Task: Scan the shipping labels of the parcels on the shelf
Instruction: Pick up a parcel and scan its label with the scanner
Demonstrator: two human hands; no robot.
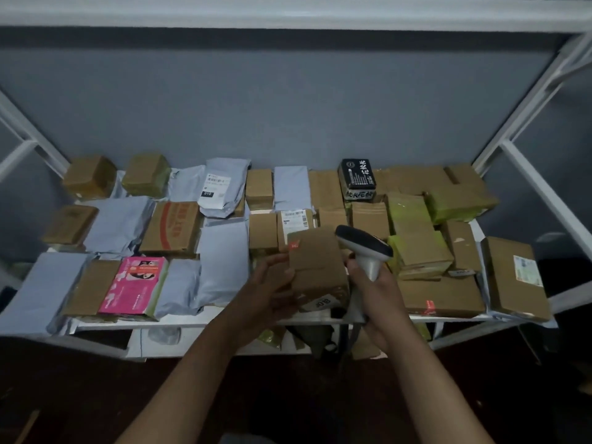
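Item in hand: small cardboard box [315, 267], lifted just above the front edge of the shelf [198, 320], lower centre of the frame.
Left hand [272, 283]: my fingers are curled round the box's left side and hold it tilted.
Right hand [374, 293]: my fingers are wrapped round the grip of the barcode scanner [363, 248]; its head sits just right of the box, near its upper corner.
Label on held box: a white tag [322, 303] shows at the bottom edge, facing me, not the scanner. I judge the box needs turning before it will read.
Stock on shelf: brown boxes, grey mailer bags, a pink packet [133, 285] lower left, a black packet [357, 177] at upper centre right.
Labels visible: on a grey mailer [221, 190] at upper centre, on a box [294, 224] behind the held one, and on a large box [515, 277] at far right.
Progress: cannot tell which parcels are already scanned; nothing marks them. Most lie label-down, so I judge much lifting and turning remains.
Lower tier: more parcels [272, 336] glimpsed under the shelf, too dark to count.
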